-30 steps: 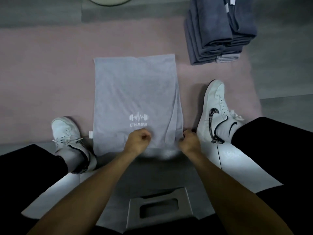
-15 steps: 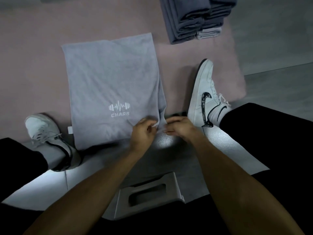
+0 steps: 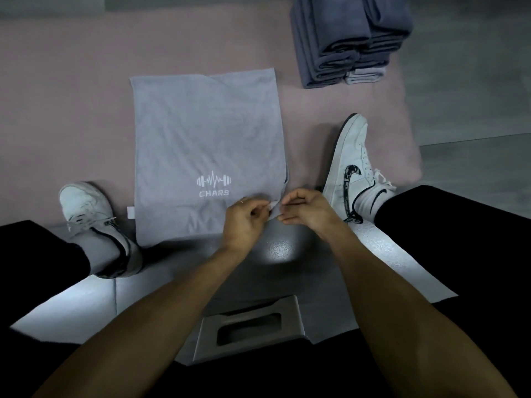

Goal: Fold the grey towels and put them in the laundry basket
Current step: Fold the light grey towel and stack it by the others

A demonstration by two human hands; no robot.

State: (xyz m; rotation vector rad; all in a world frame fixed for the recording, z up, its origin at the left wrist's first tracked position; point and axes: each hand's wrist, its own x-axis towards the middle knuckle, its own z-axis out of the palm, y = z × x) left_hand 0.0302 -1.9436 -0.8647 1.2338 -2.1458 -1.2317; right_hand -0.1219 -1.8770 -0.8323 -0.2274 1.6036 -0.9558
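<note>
Both hands, left hand (image 3: 244, 222) and right hand (image 3: 307, 209), fingers pinching the grey towel (image 3: 207, 145) corner, fingertips partly hidden.

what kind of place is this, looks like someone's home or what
Probably an indoor room at home, though I can't be sure. The person sits on a tiled floor at the edge of a pink rug, with a grey towel spread out and a stack of folded towels nearby.
</note>
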